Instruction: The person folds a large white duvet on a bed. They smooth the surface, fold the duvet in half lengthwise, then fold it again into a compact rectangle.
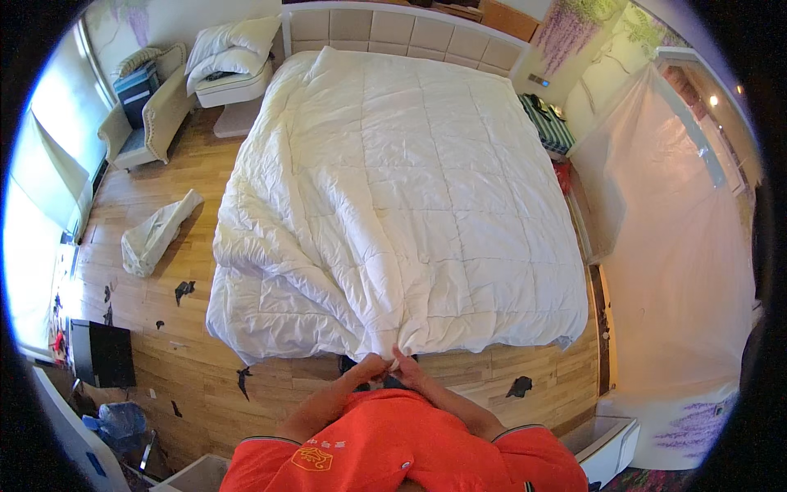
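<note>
A white quilted comforter point(426, 189) covers the whole bed, bunched into folds along its left side and drawn together at the foot. There, close in front of my body, my left hand point(373, 366) is closed on the gathered edge. Beside it, nearly touching, my right hand point(407, 371) also grips that edge, its thumb pointing up toward the bed. Creases in the fabric run from my hands up toward the headboard. Exactly how the fingers hold the cloth is partly hidden.
A padded headboard point(393, 31) closes off the far end. Left are an armchair point(160, 123), a nightstand with pillows point(234, 49), a crumpled white sheet point(160, 234) and a black box point(102, 354). Black scraps point(519, 386) dot the wood floor. Plastic sheeting point(672, 246) hangs right.
</note>
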`<act>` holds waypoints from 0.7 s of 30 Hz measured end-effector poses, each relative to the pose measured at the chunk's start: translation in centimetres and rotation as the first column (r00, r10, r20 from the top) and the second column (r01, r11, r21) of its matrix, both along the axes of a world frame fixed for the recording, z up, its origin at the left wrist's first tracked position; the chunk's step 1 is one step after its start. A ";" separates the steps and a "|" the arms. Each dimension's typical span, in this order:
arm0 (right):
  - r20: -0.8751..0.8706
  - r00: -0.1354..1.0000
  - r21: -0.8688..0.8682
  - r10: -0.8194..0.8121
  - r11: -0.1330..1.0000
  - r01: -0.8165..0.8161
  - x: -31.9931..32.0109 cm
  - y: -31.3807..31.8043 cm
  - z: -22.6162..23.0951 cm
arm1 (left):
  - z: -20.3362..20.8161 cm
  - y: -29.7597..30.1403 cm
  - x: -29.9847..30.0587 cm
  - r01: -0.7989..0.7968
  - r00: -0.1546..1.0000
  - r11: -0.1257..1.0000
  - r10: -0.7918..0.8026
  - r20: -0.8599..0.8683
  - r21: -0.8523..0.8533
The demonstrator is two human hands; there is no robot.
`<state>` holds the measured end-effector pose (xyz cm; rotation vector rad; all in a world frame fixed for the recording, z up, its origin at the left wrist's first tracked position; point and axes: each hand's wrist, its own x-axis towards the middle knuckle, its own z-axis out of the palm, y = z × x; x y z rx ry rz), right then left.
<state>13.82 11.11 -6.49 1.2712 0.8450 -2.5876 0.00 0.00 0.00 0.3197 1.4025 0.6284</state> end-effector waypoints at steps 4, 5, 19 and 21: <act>0.173 0.985 0.074 -0.020 0.997 0.007 -1.4 -2.1 2.7 | 0.2 -1.8 0.7 -0.013 1.000 0.999 0.012 0.012 0.052; 0.152 0.988 0.028 0.009 1.000 -0.013 -1.9 -3.1 4.3 | 0.6 -2.9 0.5 -0.072 0.995 0.997 0.071 0.073 0.007; 0.282 0.959 0.429 0.002 0.894 -0.128 -12.5 -5.4 5.5 | -5.3 -8.9 -4.0 -0.574 0.578 0.792 0.571 0.583 -0.207; 0.230 0.971 0.345 0.068 0.927 -0.146 -12.3 -4.5 3.8 | -6.2 -9.1 -4.4 -0.536 0.602 0.815 0.551 0.578 -0.219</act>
